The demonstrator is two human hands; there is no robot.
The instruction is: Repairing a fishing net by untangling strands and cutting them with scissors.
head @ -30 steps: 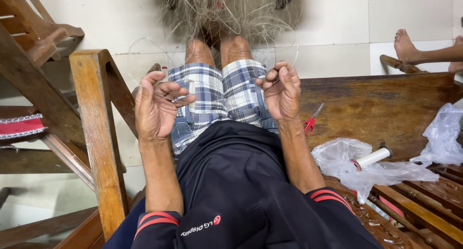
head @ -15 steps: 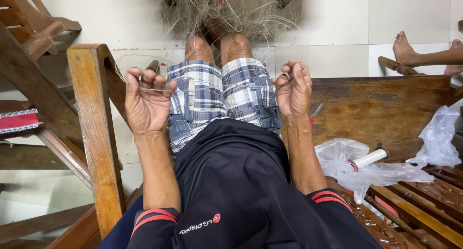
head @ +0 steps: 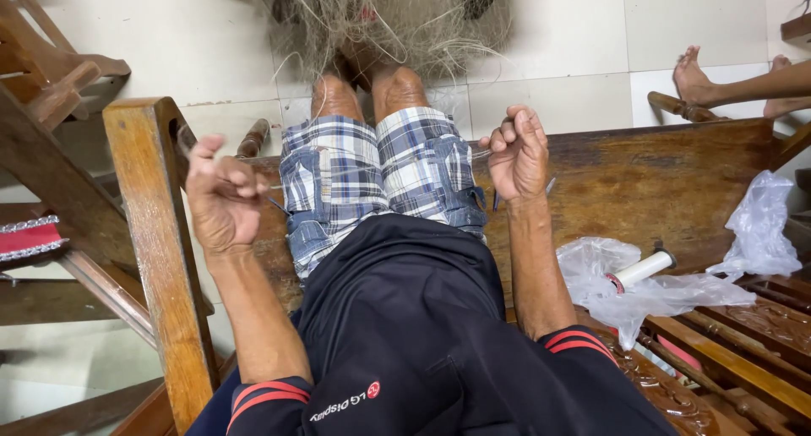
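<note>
I sit on a wooden bench [head: 642,191] in plaid shorts, with a tangle of pale fishing net [head: 397,18] bunched over my feet on the tiled floor. My left hand [head: 221,201] is raised beside the bench armrest [head: 152,233], its fingers pinched on a thin thread [head: 372,159]. My right hand [head: 517,153] is closed on the other end of that thread. The thread runs taut across my thighs between the two hands. Whether a small tool is in either hand cannot be made out.
A white spool [head: 644,269] lies on crumpled clear plastic bags [head: 625,288] on the bench to my right. A small red-handled tool [head: 547,186] rests by my right wrist. Another person's bare feet [head: 701,77] are at the upper right. A wooden chair [head: 51,73] stands at left.
Both hands have moved apart, the left going outward to the armrest and the right a little to the right, and the thread now spans a wider gap across my thighs.
</note>
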